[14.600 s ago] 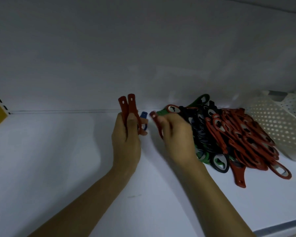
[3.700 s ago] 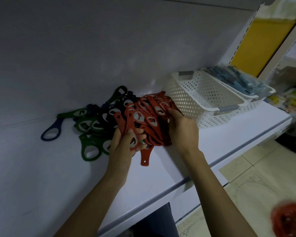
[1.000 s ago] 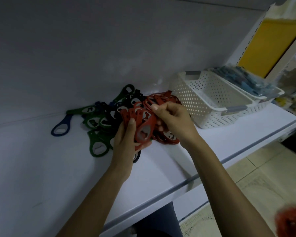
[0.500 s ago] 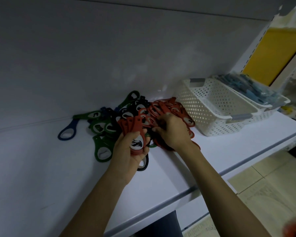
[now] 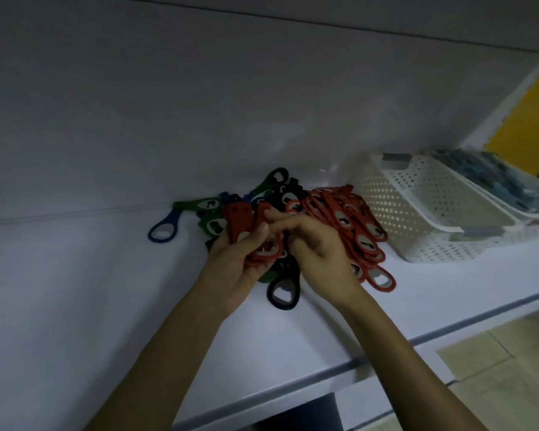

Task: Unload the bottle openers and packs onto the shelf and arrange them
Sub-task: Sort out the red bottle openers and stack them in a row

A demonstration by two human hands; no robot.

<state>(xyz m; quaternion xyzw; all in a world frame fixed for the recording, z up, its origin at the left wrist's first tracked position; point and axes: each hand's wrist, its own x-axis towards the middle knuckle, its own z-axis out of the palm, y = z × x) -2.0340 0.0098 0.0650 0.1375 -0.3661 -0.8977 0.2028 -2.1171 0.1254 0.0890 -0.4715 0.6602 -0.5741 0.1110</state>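
Above the white shelf point(image 5: 75, 306), the left hand point(image 5: 234, 269) grips a bundle of red openers point(image 5: 240, 222), long axes pointing toward the back wall, while the right hand point(image 5: 318, 253) touches it with curled fingers, grip unclear; beyond lies the mixed opener pile point(image 5: 349, 219), then a white basket point(image 5: 402, 206) and a farther basket point(image 5: 525, 213) holding blue packs point(image 5: 492, 172).

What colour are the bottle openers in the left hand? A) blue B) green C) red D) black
C: the left hand grips a stack of red bottle openers; a blue opener lies apart on the shelf.
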